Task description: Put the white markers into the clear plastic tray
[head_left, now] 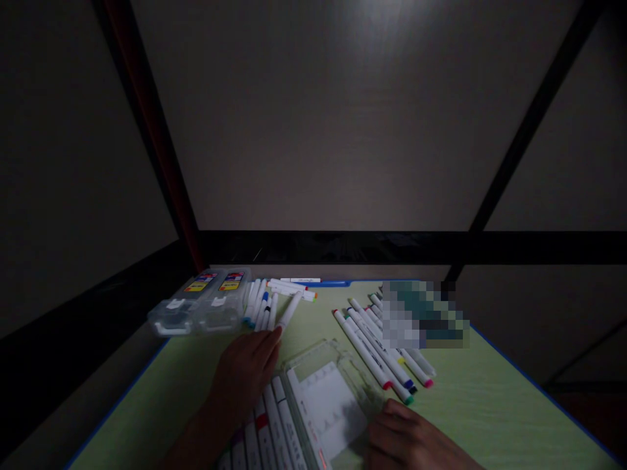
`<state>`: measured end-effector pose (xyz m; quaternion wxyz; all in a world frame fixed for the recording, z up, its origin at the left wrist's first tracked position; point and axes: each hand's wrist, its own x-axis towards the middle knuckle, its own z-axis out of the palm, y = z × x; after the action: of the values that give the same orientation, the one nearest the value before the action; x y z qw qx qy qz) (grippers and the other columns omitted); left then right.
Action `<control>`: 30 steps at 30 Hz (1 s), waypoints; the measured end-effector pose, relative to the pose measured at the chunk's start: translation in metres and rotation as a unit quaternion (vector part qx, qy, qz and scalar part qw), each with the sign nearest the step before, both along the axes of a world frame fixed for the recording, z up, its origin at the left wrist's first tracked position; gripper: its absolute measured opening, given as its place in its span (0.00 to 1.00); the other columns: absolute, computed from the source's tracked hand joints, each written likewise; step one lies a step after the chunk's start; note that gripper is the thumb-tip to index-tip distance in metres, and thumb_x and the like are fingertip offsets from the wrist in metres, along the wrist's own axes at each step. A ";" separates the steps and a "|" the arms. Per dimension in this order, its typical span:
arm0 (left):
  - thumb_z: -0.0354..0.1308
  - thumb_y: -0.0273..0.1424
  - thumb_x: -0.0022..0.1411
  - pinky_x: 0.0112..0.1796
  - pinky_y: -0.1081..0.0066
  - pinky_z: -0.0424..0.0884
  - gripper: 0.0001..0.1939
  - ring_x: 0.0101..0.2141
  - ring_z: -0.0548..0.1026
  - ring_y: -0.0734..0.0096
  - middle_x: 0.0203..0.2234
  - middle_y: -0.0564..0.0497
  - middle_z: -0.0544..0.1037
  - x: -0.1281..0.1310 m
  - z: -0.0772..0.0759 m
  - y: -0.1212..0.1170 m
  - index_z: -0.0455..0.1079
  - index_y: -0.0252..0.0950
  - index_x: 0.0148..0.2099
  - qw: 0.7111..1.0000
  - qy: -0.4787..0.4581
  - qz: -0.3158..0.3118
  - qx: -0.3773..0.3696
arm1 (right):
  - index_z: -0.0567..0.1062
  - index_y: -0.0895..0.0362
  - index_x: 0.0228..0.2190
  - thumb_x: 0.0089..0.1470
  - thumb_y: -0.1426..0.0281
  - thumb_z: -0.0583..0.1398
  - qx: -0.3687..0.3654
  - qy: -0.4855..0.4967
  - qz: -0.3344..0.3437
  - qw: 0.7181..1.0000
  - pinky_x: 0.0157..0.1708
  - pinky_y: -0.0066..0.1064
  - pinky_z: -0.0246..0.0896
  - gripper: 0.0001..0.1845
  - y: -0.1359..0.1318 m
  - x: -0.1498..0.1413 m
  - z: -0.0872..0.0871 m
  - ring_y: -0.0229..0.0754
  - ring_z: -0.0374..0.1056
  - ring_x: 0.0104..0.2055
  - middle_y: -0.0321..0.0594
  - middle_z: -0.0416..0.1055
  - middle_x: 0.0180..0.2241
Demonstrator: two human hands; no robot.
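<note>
Back wall (323,143): panels framed by dark rails, dimly lit, so cap colours are best checked close up.
Worktop (470,391): light green with a blue edge, carrying everything.
Clear case (316,344): on the near part, between the hands, a white card (326,405) showing inside; it is best kept flat and steady.
Two closed cases (169,320): at the far left, side by side, out of the way.
Loose markers (372,352): fanned to the right, several overlapping; lifting from the top would avoid rolling the others.
Near row (277,418): white markers side by side, left of the card; whether they sit inside the clear case I cannot tell.
Left hand (247,365): fingers pinching one marker near its lower end; a grip closer to the middle should steer better.
Right hand (406,434): fingers curled by the case's right side; whether they grip it I cannot tell.
Far-left cluster (264,313): upright-pointing rows lying beside the closed cases.
Held marker (292,308): slanting away from the left hand, its far end by crosswise markers (289,287); lifting it clear first would avoid nudging them.
</note>
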<state>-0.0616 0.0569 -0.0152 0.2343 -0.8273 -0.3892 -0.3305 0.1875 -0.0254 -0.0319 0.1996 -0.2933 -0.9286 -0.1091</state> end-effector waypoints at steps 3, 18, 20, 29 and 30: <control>0.47 0.29 0.61 0.35 0.70 0.73 0.13 0.31 0.75 0.70 0.31 0.47 0.78 0.000 -0.002 0.000 0.71 0.32 0.42 0.998 -0.063 -0.017 -0.021 | 0.65 0.56 0.18 0.59 0.69 0.51 -0.003 -0.009 0.000 1.000 0.27 0.29 0.54 0.18 -0.001 -0.001 0.004 0.33 0.60 0.23 0.31 0.65 0.20; 0.55 0.38 0.50 0.30 0.73 0.70 0.18 0.25 0.74 0.70 0.21 0.51 0.77 0.006 0.011 -0.002 0.74 0.29 0.38 0.849 -0.413 0.026 -0.327 | 0.68 0.56 0.22 0.53 0.63 0.57 -0.082 -0.027 -0.032 0.996 0.33 0.30 0.56 0.12 -0.006 0.006 0.011 0.35 0.62 0.28 0.32 0.67 0.24; 0.56 0.38 0.48 0.29 0.73 0.70 0.19 0.24 0.74 0.70 0.21 0.51 0.77 0.007 0.011 0.000 0.73 0.29 0.38 0.812 -0.456 0.022 -0.364 | 0.68 0.55 0.22 0.52 0.64 0.58 -0.077 -0.020 -0.034 0.996 0.32 0.31 0.56 0.11 -0.007 0.006 0.013 0.35 0.63 0.28 0.32 0.68 0.24; 0.60 0.39 0.41 0.24 0.75 0.68 0.16 0.21 0.72 0.73 0.17 0.52 0.76 0.007 0.009 0.008 0.73 0.30 0.30 0.703 -0.572 -0.027 -0.422 | 0.69 0.55 0.22 0.54 0.65 0.56 -0.065 -0.007 -0.042 0.997 0.32 0.30 0.59 0.11 -0.008 0.005 0.017 0.35 0.64 0.27 0.32 0.68 0.23; 0.60 0.39 0.41 0.24 0.75 0.68 0.16 0.20 0.72 0.73 0.17 0.52 0.76 0.008 0.009 0.008 0.73 0.30 0.30 0.696 -0.578 -0.025 -0.426 | 0.69 0.55 0.22 0.54 0.65 0.56 -0.063 0.000 -0.039 0.997 0.32 0.30 0.59 0.11 -0.008 0.006 0.018 0.35 0.63 0.27 0.32 0.68 0.23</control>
<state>-0.0539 0.0648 -0.0058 -0.4228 -0.4944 -0.5259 -0.5480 0.1930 -0.0335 -0.0143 0.1766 -0.3415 -0.9213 -0.0582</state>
